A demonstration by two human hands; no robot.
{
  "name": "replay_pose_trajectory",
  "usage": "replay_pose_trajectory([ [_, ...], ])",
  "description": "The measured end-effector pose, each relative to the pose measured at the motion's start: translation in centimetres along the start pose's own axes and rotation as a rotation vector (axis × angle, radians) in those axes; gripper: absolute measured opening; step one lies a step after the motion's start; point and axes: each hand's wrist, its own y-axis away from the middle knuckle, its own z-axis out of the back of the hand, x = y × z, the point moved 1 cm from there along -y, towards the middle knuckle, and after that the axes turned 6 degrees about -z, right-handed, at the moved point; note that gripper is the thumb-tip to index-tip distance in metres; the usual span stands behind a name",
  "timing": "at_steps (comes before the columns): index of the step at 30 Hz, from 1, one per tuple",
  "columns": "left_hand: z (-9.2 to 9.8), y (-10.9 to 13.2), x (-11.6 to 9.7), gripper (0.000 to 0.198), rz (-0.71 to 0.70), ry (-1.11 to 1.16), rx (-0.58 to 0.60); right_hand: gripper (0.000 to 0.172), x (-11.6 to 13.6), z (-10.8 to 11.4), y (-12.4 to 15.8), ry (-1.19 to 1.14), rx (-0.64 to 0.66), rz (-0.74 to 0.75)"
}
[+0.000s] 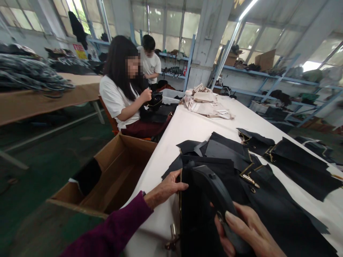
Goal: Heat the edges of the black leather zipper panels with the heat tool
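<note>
My left hand pinches the left edge of a black fabric piece, where a gold zipper runs along the side. In my right hand is a black handheld tool, its curved head resting over the upper part of that piece. A gold metal fitting hangs at the piece's lower left. Beyond and to the right, more black fabric pieces with gold zippers lie overlapping on the white table.
An open cardboard box stands on the floor left of the table. One person sits beside the table's left edge, another is farther back. Beige packets are piled at the far end. Shelves line the wall.
</note>
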Motion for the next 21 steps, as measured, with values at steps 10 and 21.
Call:
replay_pose_trajectory([
  [10,-0.6,0.9,-0.1,0.044,-0.005,-0.025,0.169,0.034,2.5,1.2,-1.7,-0.059,0.013,0.075],
  [21,-0.4,0.8,0.1,0.035,0.020,-0.063,0.146,0.037,0.5,1.2,0.5,-0.003,0.021,0.015],
])
